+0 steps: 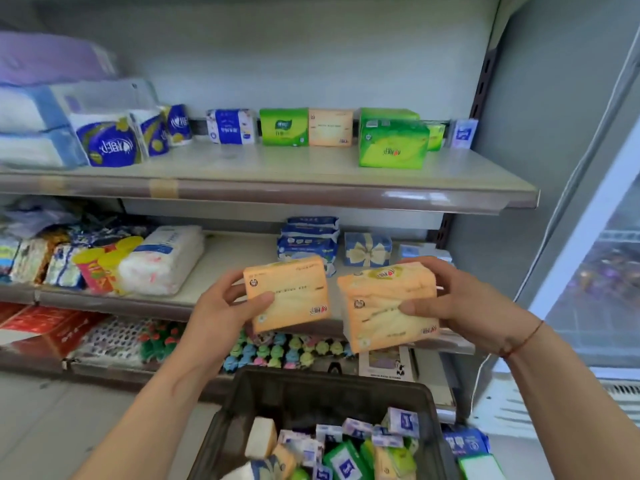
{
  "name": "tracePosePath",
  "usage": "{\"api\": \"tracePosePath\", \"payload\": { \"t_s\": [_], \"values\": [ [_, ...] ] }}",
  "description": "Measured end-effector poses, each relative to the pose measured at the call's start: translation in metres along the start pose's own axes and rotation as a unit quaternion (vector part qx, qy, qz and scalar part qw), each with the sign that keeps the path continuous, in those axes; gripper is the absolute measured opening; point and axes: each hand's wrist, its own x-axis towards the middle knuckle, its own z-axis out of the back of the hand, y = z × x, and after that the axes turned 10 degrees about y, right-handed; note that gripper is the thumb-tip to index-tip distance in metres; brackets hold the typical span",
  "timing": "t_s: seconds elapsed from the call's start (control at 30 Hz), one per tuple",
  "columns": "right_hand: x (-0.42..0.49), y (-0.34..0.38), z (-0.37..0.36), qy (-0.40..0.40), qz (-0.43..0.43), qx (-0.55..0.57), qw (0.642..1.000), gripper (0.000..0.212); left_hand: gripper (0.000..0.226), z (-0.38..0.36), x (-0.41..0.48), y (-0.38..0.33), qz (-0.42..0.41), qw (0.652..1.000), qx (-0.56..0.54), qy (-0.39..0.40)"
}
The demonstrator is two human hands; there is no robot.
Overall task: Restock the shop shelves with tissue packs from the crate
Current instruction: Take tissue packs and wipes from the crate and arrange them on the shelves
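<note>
Crate [311, 393] below, left grip [221, 306] clamps one pack [291, 299], right grip [450, 299] a second pack [384, 310]; slick wraps may slip.

We can read nothing for certain. Logos and print lines stand on the left orange pack [291, 292], the right orange pack [388, 306] and the green pack [393, 147], but we find them reversed and blurred

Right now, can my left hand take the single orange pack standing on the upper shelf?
Probably not yet: the left hand grips an orange pack. The shelf pack itself stands with nothing in front.
</note>
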Motion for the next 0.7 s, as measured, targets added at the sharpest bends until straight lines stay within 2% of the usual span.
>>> {"api": "tracePosePath", "payload": {
  "t_s": [0.17,0.33,0.4,0.5,0.63,0.7],
  "values": [
    [-0.005,0.012,-0.003,-0.049,0.081,-0.027,0.995,0.059,0.049,0.004,0.004,-0.021,-0.033,0.999,-0.001,-0.006],
    [-0.012,0.044,-0.012,-0.071,0.162,-0.016,0.984,0.053,0.045,0.013,0.012,-0.075,-0.078,0.996,0.048,-0.012],
    [-0.012,0.061,-0.013,-0.084,0.177,-0.024,0.980,0.053,0.042,0.016,0.020,-0.102,-0.089,0.993,0.077,-0.016],
    [-0.006,0.091,-0.013,-0.095,0.191,-0.025,0.977,0.049,0.051,0.019,0.039,-0.144,-0.092,0.987,0.126,-0.028],
    [0.010,0.134,-0.017,-0.115,0.205,-0.040,0.971,0.044,0.050,0.025,0.091,-0.192,-0.109,0.974,0.194,-0.042],
    [0.020,0.147,-0.019,-0.122,0.211,-0.040,0.969,0.043,0.049,0.026,0.122,-0.203,-0.111,0.974,0.193,-0.046]
  ]
}}
